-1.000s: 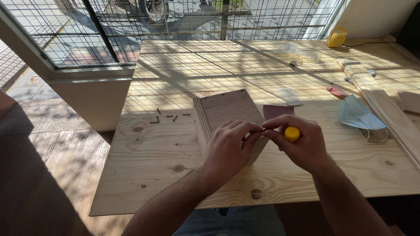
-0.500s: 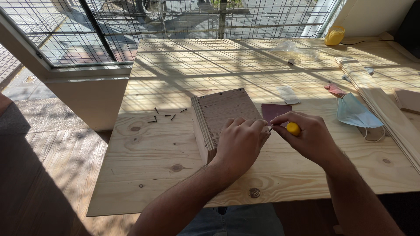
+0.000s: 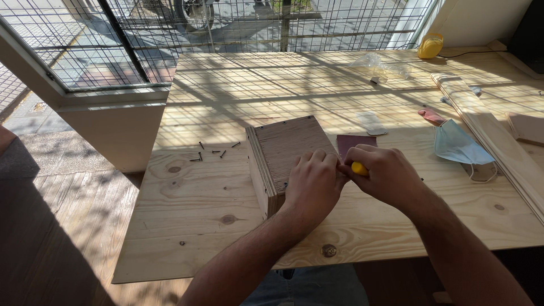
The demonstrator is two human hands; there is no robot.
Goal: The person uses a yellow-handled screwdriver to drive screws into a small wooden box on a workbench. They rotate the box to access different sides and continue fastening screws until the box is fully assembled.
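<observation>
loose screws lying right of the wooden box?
No, the loose screws lie on the table to the left of the wooden box.

Box [image 3: 289, 156] on table [image 3: 226, 102]; screws [image 3: 212, 152] left, mask [image 3: 456, 144] right.

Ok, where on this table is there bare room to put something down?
Free: the far stretch between the box and the window grille, and the near-left corner of the table below the screws. Crowded: the right side, with mask, plank and small scraps. Both hands, left and right, fill the spot by the box.
</observation>
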